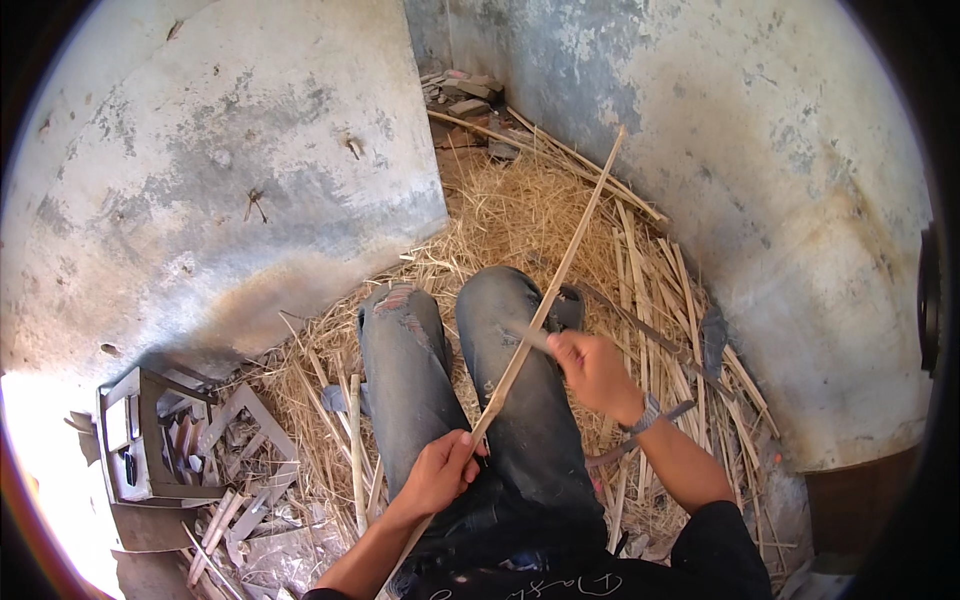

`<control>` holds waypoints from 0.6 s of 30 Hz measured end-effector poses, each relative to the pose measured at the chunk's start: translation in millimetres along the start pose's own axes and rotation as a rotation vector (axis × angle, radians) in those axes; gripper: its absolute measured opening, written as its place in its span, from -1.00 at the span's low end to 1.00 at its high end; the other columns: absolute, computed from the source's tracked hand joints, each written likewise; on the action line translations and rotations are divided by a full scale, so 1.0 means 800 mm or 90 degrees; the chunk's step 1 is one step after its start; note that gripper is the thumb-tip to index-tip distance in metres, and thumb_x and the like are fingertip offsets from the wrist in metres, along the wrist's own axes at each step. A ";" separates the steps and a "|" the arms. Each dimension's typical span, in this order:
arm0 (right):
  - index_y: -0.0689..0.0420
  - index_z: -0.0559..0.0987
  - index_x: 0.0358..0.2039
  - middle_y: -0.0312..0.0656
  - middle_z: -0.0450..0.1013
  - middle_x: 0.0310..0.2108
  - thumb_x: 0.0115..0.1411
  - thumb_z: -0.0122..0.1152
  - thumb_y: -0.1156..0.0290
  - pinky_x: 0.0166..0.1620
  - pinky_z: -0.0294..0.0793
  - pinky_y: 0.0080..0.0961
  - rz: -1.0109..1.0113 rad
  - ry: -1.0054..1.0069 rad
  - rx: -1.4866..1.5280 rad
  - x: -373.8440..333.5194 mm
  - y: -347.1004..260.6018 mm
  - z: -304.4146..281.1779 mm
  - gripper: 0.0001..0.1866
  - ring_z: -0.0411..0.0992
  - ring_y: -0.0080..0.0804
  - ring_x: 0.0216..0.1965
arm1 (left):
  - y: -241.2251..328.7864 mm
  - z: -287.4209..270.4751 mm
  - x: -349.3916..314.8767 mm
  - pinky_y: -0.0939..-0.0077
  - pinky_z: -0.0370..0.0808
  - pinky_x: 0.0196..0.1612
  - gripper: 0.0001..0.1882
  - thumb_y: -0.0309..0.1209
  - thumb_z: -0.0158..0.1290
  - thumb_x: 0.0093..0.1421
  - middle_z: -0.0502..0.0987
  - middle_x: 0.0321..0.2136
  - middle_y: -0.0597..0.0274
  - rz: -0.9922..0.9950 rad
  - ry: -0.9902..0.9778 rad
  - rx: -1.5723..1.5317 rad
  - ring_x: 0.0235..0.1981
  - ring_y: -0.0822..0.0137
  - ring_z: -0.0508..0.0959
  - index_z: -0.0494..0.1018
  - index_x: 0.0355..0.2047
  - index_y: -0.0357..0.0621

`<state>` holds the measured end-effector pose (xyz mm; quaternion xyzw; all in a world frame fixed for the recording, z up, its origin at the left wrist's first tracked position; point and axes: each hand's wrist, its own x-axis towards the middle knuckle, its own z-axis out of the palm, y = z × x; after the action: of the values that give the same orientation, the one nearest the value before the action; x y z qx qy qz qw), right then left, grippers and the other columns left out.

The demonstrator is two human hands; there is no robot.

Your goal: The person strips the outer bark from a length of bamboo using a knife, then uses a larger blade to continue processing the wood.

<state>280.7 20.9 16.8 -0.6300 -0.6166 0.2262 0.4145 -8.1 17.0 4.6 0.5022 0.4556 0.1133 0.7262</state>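
Observation:
A long, pale bamboo strip [560, 275] slants across my lap, its far tip up by the right wall and its near end passing under my left forearm. My left hand [440, 475] is closed around its lower part, above my thigh. Farther up, my right hand [597, 378] grips a knife [527, 335] whose blade, smeared by motion, lies across the strip over my right knee. The handle is hidden in the fist. My knees [500, 310], in worn grey jeans, are bent beneath the strip.
Straw-like shavings [520, 205] cover the floor, with split bamboo strips [690, 320] along the right wall [780, 200]. A dark frame [150, 490] and scraps [235, 450] lie at left. Rubble [465, 95] fills the far corner beside the left wall [250, 140].

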 end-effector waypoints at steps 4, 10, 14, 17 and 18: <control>0.25 0.53 -0.46 -0.09 0.25 -0.70 0.51 0.01 0.11 -0.54 0.19 -0.31 0.014 0.122 -0.079 0.041 0.029 -0.013 -0.50 0.21 -0.30 -0.68 | -0.005 0.001 -0.016 0.43 0.44 -0.50 -0.66 -0.22 -0.16 0.54 0.56 -0.50 0.17 0.117 0.102 0.187 -0.63 0.38 0.52 0.46 -0.08 -0.26; 0.20 0.55 -0.48 0.03 0.34 -0.72 0.48 0.06 0.12 -0.58 0.26 -0.15 -0.026 0.156 -0.239 0.046 0.026 -0.004 -0.54 0.38 0.06 -0.68 | 0.027 0.022 0.001 0.28 0.54 -0.38 -0.68 -0.26 -0.02 0.46 0.64 -0.48 0.05 0.196 0.172 0.279 -0.50 0.19 0.69 0.52 -0.06 -0.31; 0.19 0.57 -0.47 0.03 0.35 -0.72 0.50 0.02 0.09 -0.58 0.27 -0.13 -0.039 0.155 -0.257 0.050 0.026 -0.007 -0.51 0.38 0.08 -0.68 | 0.021 0.019 0.018 0.39 0.52 -0.41 -0.68 -0.25 0.01 0.46 0.62 -0.61 0.16 0.202 0.168 0.296 -0.56 0.33 0.65 0.60 -0.19 -0.29; 0.18 0.58 -0.45 0.03 0.36 -0.72 0.50 0.01 0.09 -0.57 0.28 -0.12 -0.006 0.182 -0.221 0.066 0.038 -0.023 -0.52 0.38 0.09 -0.67 | 0.020 0.017 0.022 0.48 0.50 -0.43 -0.66 -0.26 0.02 0.46 0.61 -0.63 0.19 0.208 0.164 0.274 -0.57 0.45 0.62 0.61 -0.26 -0.31; 0.17 0.59 -0.45 0.03 0.36 -0.71 0.50 0.01 0.10 -0.57 0.29 -0.13 -0.001 0.194 -0.228 0.069 0.043 -0.025 -0.53 0.39 0.09 -0.67 | 0.020 0.017 0.023 0.49 0.50 -0.43 -0.66 -0.27 0.02 0.46 0.62 -0.62 0.18 0.203 0.156 0.273 -0.57 0.46 0.62 0.61 -0.27 -0.31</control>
<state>323.9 72.5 12.8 -0.7197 -0.5777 0.0148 0.3848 17.2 27.7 8.9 0.6921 0.4686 0.1867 0.5162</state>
